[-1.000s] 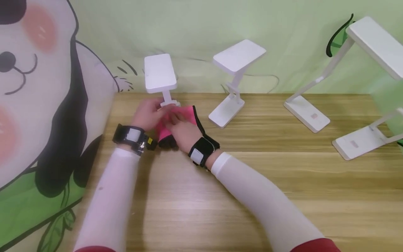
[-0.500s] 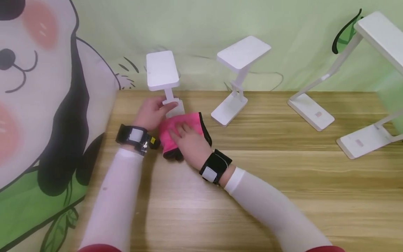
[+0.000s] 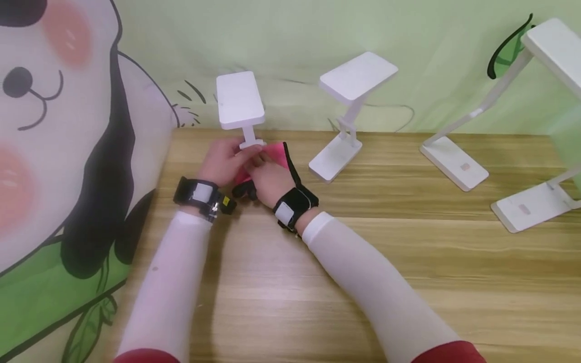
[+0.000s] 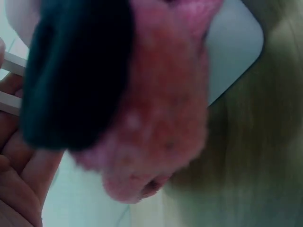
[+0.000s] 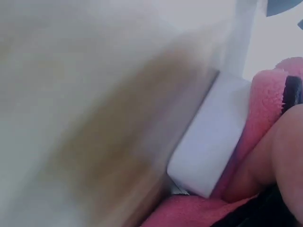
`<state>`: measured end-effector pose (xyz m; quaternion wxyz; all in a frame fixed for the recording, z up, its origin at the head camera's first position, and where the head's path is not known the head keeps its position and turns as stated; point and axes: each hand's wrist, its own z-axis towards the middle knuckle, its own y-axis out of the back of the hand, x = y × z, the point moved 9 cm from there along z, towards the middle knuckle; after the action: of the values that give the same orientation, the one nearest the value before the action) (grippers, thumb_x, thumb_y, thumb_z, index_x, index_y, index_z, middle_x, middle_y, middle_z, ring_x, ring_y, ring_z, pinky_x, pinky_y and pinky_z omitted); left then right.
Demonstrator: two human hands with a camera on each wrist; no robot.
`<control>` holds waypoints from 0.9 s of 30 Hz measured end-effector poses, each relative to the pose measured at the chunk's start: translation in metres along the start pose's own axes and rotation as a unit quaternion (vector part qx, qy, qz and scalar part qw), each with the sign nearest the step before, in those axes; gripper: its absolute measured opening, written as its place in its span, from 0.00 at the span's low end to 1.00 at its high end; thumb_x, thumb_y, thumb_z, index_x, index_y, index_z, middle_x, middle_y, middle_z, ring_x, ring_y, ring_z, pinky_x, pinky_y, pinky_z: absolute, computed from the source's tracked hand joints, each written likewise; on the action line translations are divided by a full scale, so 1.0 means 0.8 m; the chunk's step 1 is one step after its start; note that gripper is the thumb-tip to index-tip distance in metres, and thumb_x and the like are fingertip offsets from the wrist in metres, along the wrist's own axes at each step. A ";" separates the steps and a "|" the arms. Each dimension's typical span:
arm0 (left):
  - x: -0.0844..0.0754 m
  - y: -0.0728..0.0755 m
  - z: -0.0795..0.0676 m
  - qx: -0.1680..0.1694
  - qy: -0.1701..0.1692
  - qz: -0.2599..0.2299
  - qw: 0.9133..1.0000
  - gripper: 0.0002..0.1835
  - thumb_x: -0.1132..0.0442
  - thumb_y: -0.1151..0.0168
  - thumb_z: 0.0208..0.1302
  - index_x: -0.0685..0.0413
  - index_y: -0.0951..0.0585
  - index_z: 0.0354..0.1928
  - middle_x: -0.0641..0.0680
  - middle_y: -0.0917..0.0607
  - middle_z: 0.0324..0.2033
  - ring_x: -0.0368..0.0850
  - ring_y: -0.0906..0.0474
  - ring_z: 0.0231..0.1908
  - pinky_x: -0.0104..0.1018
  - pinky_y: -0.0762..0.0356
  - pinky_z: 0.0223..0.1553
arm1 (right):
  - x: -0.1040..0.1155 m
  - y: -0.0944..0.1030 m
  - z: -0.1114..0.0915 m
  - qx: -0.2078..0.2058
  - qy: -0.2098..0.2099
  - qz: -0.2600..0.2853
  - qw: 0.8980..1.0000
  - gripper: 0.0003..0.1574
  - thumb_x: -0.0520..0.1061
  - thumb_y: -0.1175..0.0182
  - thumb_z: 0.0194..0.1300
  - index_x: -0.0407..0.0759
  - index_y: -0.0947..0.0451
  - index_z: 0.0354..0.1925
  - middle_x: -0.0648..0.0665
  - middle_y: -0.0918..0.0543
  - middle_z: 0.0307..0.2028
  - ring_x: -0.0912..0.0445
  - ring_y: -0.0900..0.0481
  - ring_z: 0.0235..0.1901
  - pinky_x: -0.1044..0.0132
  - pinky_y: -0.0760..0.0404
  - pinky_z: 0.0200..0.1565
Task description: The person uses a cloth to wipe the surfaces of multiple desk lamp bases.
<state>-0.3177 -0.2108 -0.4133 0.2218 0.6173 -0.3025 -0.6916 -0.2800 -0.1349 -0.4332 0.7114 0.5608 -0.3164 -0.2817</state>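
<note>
Right hand: I see its fingers bent, gripping the pink cloth.
Pink cloth: against the base of the leftmost lamp (right-wrist view shows me its edge).
Left hand: curled round that lamp's stem.
Green wall: behind the lamp.

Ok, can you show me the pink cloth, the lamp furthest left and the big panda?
Pink cloth (image 4: 165, 99): left wrist view, on its fuzzy side.
Leftmost lamp (image 3: 239, 101): head view, on top of its white head.
Panda (image 3: 110, 159): head view, on its black limb.
</note>
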 end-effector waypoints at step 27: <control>-0.006 0.001 -0.001 0.016 0.000 0.003 1.000 0.23 0.35 0.46 0.56 0.38 0.17 0.46 0.54 0.29 0.15 0.50 0.33 0.16 0.38 0.38 0.14 | -0.002 -0.004 -0.013 0.020 0.008 0.018 1.000 0.30 0.43 0.50 0.68 0.50 0.38 0.67 0.45 0.36 0.69 0.49 0.45 0.70 0.58 0.33 0.66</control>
<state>-0.3160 -0.2083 -0.4096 0.2141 0.6200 -0.3155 -0.6857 -0.2731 -0.1278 -0.4386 0.7074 0.5716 -0.3260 -0.2582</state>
